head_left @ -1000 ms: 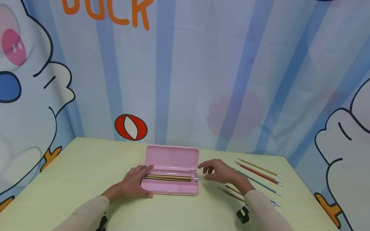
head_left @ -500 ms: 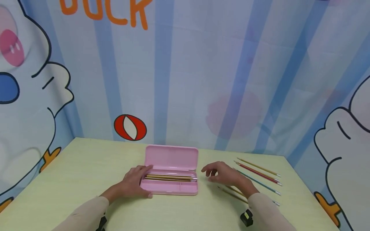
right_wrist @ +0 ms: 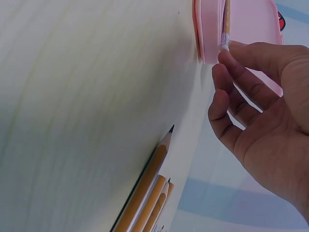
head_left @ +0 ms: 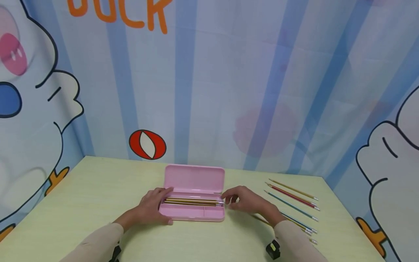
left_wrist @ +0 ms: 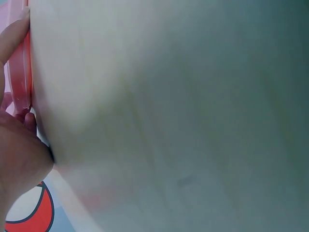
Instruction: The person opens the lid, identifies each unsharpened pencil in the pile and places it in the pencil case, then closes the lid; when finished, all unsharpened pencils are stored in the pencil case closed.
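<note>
A pink pencil case (head_left: pixel 214 214) stands open on the table, its lid raised at the back. Several gold-toned pencils (head_left: pixel 191 201) lie lengthwise inside, eraser ends to the right. My left hand (head_left: pixel 150 206) grips the case's left end, thumb along the front and fingers toward the back; the left wrist view catches only part of this hand. At the right end, my right hand (head_left: pixel 245 200) has its thumb and index fingertip at a pencil's white eraser tip (right_wrist: pixel 224 47), pinching it. The other fingers are loosely bent.
Loose pencils lie on the table to the right: a gold pencil (head_left: pixel 294 189), red pencils (head_left: pixel 291 195), a teal pencil (head_left: pixel 291 205) and more partly under my right forearm. A patterned cloth backdrop (head_left: pixel 209 91) closes off the table's far edge.
My right hand drew back to the right of the case, then came left again to its right end. The left hand and the case have stayed in place.
</note>
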`<state>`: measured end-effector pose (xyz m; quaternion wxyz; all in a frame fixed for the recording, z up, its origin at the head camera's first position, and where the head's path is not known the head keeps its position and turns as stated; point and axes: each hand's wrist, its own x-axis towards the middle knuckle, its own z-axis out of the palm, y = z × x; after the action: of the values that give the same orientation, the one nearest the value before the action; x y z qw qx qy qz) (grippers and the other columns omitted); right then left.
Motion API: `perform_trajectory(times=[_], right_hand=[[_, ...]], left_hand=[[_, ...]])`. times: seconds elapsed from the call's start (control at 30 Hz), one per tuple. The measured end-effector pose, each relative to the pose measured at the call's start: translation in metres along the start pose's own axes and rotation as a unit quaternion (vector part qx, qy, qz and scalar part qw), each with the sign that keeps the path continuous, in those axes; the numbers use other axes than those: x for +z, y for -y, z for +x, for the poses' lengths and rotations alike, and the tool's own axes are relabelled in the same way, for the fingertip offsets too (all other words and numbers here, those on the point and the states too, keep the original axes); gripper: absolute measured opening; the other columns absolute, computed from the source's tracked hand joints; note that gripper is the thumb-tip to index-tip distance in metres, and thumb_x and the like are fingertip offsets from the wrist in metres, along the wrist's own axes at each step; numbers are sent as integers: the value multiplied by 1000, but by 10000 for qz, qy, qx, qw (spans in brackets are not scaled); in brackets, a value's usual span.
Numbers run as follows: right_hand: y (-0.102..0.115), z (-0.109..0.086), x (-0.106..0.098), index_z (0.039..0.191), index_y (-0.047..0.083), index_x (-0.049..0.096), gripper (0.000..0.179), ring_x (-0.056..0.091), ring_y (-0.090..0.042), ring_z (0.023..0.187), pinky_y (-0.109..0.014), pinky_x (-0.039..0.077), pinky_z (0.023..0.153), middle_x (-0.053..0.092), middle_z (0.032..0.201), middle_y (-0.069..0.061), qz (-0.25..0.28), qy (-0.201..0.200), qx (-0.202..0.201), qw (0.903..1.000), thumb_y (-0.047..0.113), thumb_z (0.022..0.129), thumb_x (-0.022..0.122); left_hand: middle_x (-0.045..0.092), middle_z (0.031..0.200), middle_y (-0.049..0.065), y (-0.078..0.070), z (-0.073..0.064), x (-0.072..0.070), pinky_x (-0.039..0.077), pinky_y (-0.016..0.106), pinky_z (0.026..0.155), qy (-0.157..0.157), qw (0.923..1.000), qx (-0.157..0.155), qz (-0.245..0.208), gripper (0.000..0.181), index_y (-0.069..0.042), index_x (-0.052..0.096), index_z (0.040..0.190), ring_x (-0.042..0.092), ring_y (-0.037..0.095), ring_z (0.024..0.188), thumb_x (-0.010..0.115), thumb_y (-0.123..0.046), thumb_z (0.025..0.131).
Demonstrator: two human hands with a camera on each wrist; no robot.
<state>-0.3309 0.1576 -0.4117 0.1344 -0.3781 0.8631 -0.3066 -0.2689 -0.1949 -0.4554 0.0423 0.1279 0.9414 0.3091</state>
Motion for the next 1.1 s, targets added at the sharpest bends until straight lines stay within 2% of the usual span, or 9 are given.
perform_trajectory(times=[0.33,0.53,0.8,1.1], right_hand=[[3,4,5,120,-1,68,31,63,-11,88,-22,51,72,71,98,-9,-22,15,-51,10000,-2,89,65],[4,0,2,121,0,68,31,63,-14,90,-23,50,72,71,100,-9,-34,-50,50,10000,-1,90,65],[-8,-14,-6,121,-2,67,30,62,-14,88,-24,50,71,69,100,-11,-50,-127,278,9995,-1,91,65],[-25,-42,-19,123,-3,66,31,64,-16,90,-27,51,75,69,102,-11,-138,-196,422,9988,2,92,63]], left_hand=[[43,147,18,-1,-1,1,28,65,110,4,10000,-7,3,107,-13,35,154,38,39,130,91,-40,67],[42,147,19,-2,-1,0,28,65,110,-6,10000,39,-33,106,-12,35,154,37,40,130,91,-40,68],[43,147,18,-1,-2,0,29,65,109,7,10000,49,-42,106,-13,35,154,37,40,131,90,-41,68],[42,148,18,0,-1,0,28,64,109,9,10000,23,-31,106,-13,35,155,37,39,130,90,-40,68]])
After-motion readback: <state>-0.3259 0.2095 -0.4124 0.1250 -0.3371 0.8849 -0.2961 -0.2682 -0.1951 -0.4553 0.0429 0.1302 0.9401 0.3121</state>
